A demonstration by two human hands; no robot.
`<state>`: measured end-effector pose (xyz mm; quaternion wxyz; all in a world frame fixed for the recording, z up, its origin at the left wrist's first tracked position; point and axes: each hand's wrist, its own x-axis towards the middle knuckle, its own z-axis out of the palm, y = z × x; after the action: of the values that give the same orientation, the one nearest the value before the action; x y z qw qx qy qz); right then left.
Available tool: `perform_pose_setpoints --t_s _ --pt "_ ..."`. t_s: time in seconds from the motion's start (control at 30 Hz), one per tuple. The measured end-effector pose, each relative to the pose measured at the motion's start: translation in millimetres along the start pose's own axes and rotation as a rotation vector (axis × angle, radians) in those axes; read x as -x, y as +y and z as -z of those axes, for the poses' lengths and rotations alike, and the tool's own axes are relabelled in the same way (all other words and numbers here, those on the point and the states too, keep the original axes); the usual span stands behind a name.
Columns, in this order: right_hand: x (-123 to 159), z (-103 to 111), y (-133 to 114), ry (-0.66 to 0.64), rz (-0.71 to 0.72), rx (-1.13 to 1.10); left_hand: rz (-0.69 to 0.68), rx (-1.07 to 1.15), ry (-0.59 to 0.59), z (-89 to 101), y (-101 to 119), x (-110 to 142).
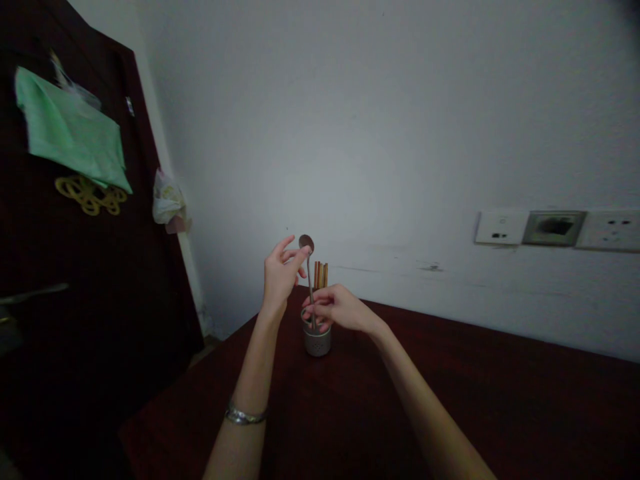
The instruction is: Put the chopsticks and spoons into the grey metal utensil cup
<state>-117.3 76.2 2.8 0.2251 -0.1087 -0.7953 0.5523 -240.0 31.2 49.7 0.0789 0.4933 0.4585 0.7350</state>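
near the centre of the frame, a long-handled dull metal spoon (307, 243) stands almost upright, bowl at the top, its handle running down to the mouth of a grey perforated cylindrical holder (317, 344). the left hand (283, 272) is partly open, thumb and a fingertip lightly pinching the spoon just under its bowl while the index finger stretches out free. the right hand (345, 308) is curled low, fingertips drawn together about the lower handle, right at the holder's rim. whether the handle's end is inside the rim or in front of it, i cannot tell.

thin reddish-brown and tan sticks (321, 274) rise just behind the right hand. the holder rests on a dark red-brown wooden table (490, 393), which fills the lower right of the frame.

to handle this well, i judge the lower grip should guide the handle while the upper pinch only keeps it plumb; the holder looks narrow, so a sideways push up at the bowl could tip it or jostle the sticks.
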Motion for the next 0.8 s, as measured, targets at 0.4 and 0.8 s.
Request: perform_pose_setpoints --t_s 0.4,0.8 --pt "11 -9 -16 0.124 0.05 0.034 -0.049 -0.466 -0.094 -4.8 20 21" --pt "85 47 73 0.641 -0.041 0.661 0.247 -0.904 -0.291 62.2 -71 -42"
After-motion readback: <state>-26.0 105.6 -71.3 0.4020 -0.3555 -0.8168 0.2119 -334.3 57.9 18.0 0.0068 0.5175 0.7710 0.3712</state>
